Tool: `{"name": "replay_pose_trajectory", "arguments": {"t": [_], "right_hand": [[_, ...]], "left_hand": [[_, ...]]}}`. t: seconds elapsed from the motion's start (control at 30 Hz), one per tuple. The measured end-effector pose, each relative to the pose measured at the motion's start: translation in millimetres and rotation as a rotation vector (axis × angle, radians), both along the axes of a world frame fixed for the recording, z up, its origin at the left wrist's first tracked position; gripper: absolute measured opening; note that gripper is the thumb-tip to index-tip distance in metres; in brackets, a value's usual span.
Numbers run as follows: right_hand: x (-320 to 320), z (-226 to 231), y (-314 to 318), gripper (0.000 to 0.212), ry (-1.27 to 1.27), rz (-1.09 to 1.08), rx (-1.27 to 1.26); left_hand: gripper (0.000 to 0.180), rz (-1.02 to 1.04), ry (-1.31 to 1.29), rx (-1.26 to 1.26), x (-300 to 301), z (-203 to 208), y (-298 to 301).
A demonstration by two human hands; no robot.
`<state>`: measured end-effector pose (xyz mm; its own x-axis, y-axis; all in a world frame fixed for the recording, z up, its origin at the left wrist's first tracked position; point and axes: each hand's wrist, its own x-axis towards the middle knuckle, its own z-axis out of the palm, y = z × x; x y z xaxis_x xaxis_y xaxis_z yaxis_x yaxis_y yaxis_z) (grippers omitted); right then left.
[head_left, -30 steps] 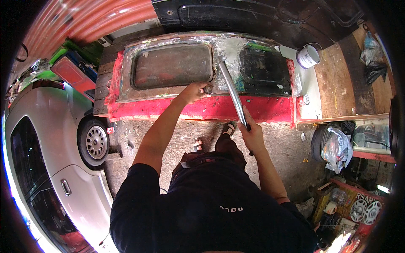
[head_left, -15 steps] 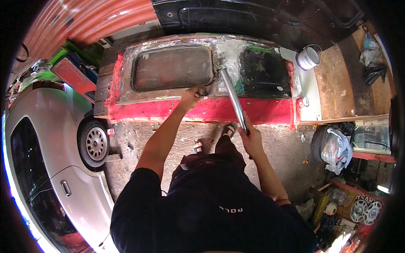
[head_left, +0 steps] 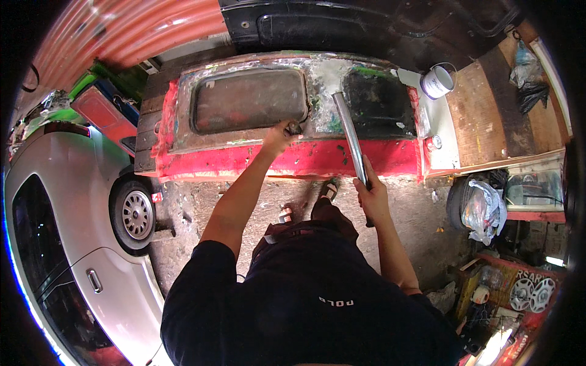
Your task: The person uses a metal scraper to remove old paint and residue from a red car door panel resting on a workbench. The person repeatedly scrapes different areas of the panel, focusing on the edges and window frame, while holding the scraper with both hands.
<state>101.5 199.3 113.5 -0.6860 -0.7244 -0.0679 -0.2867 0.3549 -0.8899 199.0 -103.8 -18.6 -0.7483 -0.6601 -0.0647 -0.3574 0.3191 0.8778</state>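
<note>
1. In front of the person, a red car panel (head_left: 287,160) with two window openings lies flat on a low stand, its near edge bright red and its far side bare and patchy.
2. The left hand (head_left: 279,135) rests on the panel at the near right corner of the left window opening, fingers curled onto a small dark thing; what that thing is cannot be told.
3. The right hand (head_left: 371,194) is clenched around the near end of a metal pipe (head_left: 349,133).
4. The pipe slants away from the hand across the panel, its far end lying between the two openings.
5. A white bucket (head_left: 437,81) stands far right, on a white board beside wooden planks.
6. A silver car (head_left: 67,244) is parked on the left, its wheel (head_left: 135,213) near the panel's left end.
7. A tyre with a plastic bag (head_left: 482,204) sits to the right, near the person's right arm.
8. The person's feet stand on dirty concrete just near the panel's edge.
</note>
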Motion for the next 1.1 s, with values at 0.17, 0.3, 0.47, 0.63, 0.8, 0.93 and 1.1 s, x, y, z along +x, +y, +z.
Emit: {"name": "replay_pose_trajectory", "arguments": {"t": [0.17,0.3,0.47,0.63,0.8,0.93,1.1], "right_hand": [[-3.7,9.1,2.6,0.065,-0.066,-0.011,0.015],[-11.4,23.3,-8.4,0.062,-0.078,0.087,0.009],[-24.0,16.0,-32.4,0.063,0.068,0.257,-0.060],[-40.6,-8.2,-52.0,0.063,0.266,0.500,0.321],[-55.7,-10.5,-52.6,0.064,0.124,0.459,0.026],[-65.7,-3.2,-53.9,0.062,0.056,0.357,-0.146],[-80.7,-6.6,-44.7,0.063,-0.009,0.354,-0.092]], "left_hand": [[0.051,0.038,0.029,0.019,-3.6,0.8,6.7],[0.055,0.052,0.051,-0.058,-5.5,-1.8,9.1],[0.053,0.095,0.114,-0.048,-4.1,-2.5,14.9],[0.039,0.126,-0.077,-0.072,-9.3,6.2,21.4],[0.045,0.130,-0.083,-0.064,-19.2,17.5,23.1],[0.045,0.148,-0.025,-0.276,-19.8,18.4,19.9],[0.050,0.131,-0.043,-0.087,-23.4,29.7,23.6]]}}
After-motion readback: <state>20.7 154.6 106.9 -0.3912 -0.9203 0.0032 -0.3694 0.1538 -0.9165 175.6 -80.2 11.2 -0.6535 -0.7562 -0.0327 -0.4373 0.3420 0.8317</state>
